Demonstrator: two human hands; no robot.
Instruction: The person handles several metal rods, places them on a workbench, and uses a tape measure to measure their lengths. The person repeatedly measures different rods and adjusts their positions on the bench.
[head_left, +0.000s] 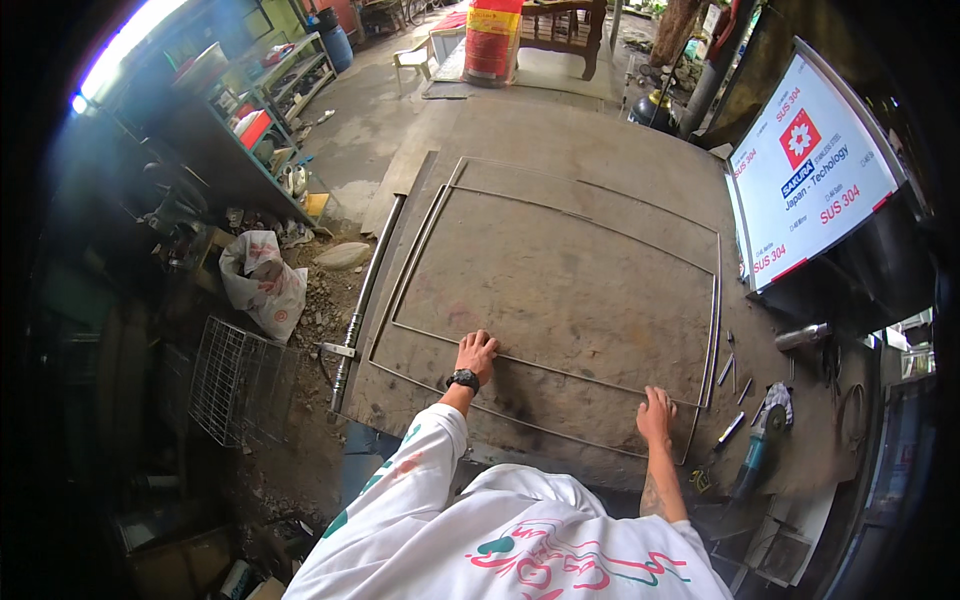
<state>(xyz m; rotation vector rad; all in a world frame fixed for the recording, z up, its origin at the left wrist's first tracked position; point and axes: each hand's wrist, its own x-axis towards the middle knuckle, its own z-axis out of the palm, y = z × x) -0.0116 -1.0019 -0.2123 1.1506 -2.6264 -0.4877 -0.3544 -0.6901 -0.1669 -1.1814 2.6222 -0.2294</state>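
Workshop floor of bare concrete runs off ahead, with green shelving (265, 110) full of clutter on my left and a big white printed sheet (815, 165) leaning at the right. Under me is a large rusty steel plate serving as the surface (560, 290), taking up most of the view. On it lies a rectangular frame of thin metal rods (560, 215), an outer outline with a second one just inside, running along all four sides. My left hand (475, 353) is flat, fingers spread, pressing down on the inner near rod, nothing clasped in that grip; black watch (463, 379) on the wrist, white printed sleeve behind it. My right hand (656, 414) also rests open, palm down, on the plate between the two near rods by the frame's near right corner, gripping nothing. A long pipe (365, 300) lies along the surface's left edge. Off the left side sit a wire cage (235, 380) and a white sack (262, 282) on the rubble. At the right edge of the surface: an angle grinder (758, 440), a silvery cylinder (803, 336), and a few short metal offcuts (728, 368) near the frame's right side.
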